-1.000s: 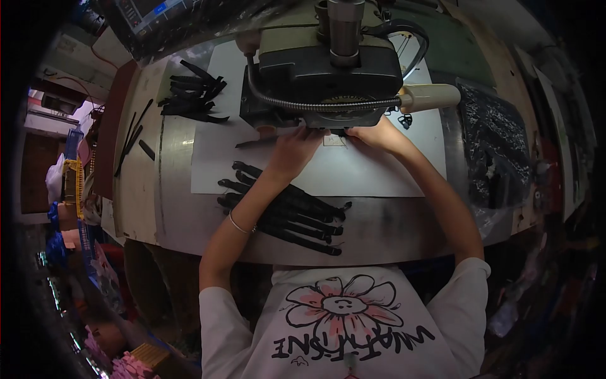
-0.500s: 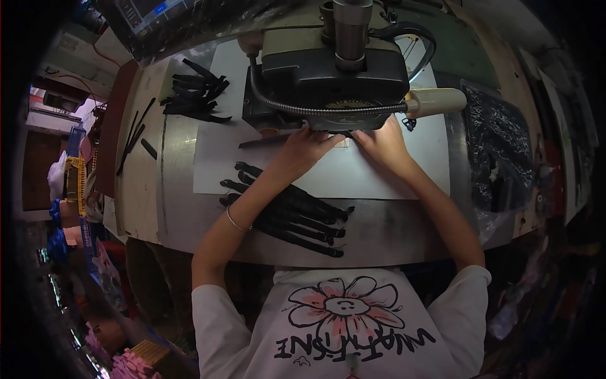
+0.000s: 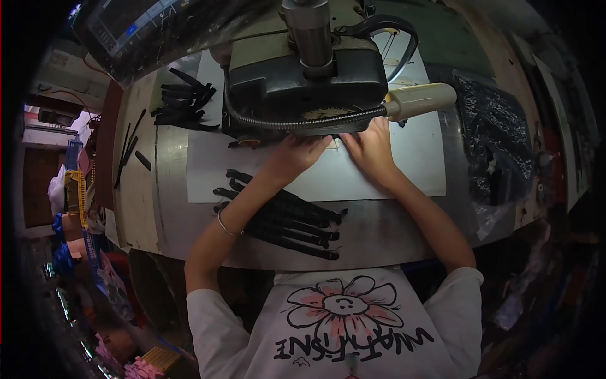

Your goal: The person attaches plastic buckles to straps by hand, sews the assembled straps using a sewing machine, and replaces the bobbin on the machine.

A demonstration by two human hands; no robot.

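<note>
Both of my hands are at the front lower edge of a dark machine head (image 3: 309, 88). Between them runs a narrow black strip (image 3: 338, 132), partly hidden by fingers and the machine. My left hand (image 3: 295, 159) has its fingers closed at the strip's left part, thumb pointing right. At its right part, my right hand (image 3: 374, 150) pinches the strip, fingers raised near the cream handle (image 3: 421, 101). Below my left forearm lies a bundle of black strips (image 3: 290, 218), roughly side by side.
A white sheet (image 3: 404, 180) covers part of the metal table (image 3: 391, 234). At the left are a heap of short black strips (image 3: 183, 101) and some loose thin ones (image 3: 129, 151). A clear plastic bag with dark contents (image 3: 492, 139) lies at the right. A screen (image 3: 136, 28) stands at the upper left.
The strip end that stuck out left of my left hand no longer shows there. My right hand's fingers have risen along the machine's edge. The whole view has shifted slightly.
</note>
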